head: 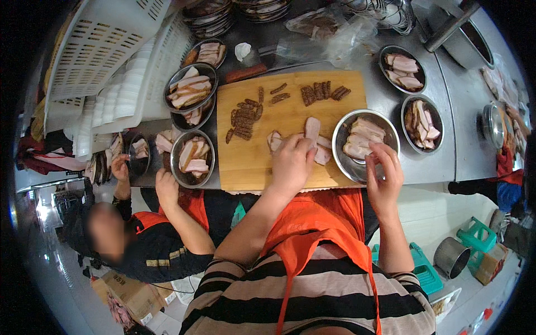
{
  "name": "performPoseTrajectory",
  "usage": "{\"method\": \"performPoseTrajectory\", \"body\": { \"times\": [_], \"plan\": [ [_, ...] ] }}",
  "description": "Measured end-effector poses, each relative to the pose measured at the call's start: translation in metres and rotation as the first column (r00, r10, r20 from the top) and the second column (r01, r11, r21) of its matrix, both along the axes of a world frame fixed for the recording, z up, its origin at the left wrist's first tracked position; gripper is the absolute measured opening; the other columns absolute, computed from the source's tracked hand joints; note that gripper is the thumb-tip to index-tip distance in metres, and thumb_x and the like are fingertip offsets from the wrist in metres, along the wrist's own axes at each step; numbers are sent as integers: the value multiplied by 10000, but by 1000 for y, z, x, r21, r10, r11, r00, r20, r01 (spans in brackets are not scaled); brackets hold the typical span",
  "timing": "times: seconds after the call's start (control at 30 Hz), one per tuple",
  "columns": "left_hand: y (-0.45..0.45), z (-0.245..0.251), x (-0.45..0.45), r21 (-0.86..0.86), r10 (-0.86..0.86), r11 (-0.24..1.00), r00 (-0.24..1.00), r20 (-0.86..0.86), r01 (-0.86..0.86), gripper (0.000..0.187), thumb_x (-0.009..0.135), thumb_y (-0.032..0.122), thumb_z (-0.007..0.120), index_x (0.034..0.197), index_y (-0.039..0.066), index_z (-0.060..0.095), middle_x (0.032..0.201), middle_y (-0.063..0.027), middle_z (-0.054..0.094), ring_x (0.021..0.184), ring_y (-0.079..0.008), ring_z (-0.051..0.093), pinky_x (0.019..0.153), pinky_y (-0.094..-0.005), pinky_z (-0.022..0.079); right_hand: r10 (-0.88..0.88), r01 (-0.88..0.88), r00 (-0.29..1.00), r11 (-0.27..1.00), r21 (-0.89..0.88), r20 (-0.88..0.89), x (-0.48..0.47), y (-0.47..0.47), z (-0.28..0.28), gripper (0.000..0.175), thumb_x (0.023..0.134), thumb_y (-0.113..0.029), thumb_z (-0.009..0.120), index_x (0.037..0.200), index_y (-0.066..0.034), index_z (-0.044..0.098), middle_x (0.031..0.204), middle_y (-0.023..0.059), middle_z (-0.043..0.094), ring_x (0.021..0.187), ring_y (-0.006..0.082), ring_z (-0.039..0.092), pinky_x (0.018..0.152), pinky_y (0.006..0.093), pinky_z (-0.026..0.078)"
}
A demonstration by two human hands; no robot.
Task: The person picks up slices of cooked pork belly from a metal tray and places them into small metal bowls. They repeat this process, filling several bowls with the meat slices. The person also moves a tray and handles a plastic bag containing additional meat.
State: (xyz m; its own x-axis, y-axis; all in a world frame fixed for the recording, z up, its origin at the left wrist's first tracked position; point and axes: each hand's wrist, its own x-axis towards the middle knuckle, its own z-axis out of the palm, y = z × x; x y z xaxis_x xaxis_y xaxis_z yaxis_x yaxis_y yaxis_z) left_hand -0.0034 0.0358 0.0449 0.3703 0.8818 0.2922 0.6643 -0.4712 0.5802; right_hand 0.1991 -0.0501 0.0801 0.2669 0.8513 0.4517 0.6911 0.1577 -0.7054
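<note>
My left hand pinches a slice of cured pork belly upright over a wooden cutting board. More pork slices lie flat on the board under and beside that hand. My right hand reaches over a steel bowl on the board's right edge. Its thumb and fingers are curled but apart, fingertips by the pork slices laid in the bowl. Dark sausage slices lie in a heap at the board's left and in short rows at its far side.
Bowls of pork slices stand left and right of the board. Behind it lies a cleaver with a wooden handle. White perforated baskets rise at far left. A co-worker's hand rests near the left bowl.
</note>
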Motion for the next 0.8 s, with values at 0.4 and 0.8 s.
{"method": "performPoseTrajectory", "body": {
  "times": [0.4, 0.8],
  "plan": [
    [10, 19, -1, -133, -88, 990, 960, -265, 54, 172, 797, 141, 704, 898, 8, 663, 967, -163, 642, 872, -367, 641, 744, -443, 526, 164, -276, 898, 933, -230, -409, -70, -15, -8, 236, 855, 17, 668, 1089, 4, 640, 1001, 126, 663, 806, 188, 658, 705, 287, 540],
    [8, 12, -12, -120, -206, 971, 978, 16, 206, 167, 757, 35, 717, 916, -6, 687, 951, -156, 656, 854, -346, 649, 748, -418, 528, -27, -394, 649, 843, -366, -760, -73, -21, -41, 183, 938, -11, 608, 1116, 23, 579, 993, 63, 662, 868, 112, 645, 758, 238, 532]
  ]
}}
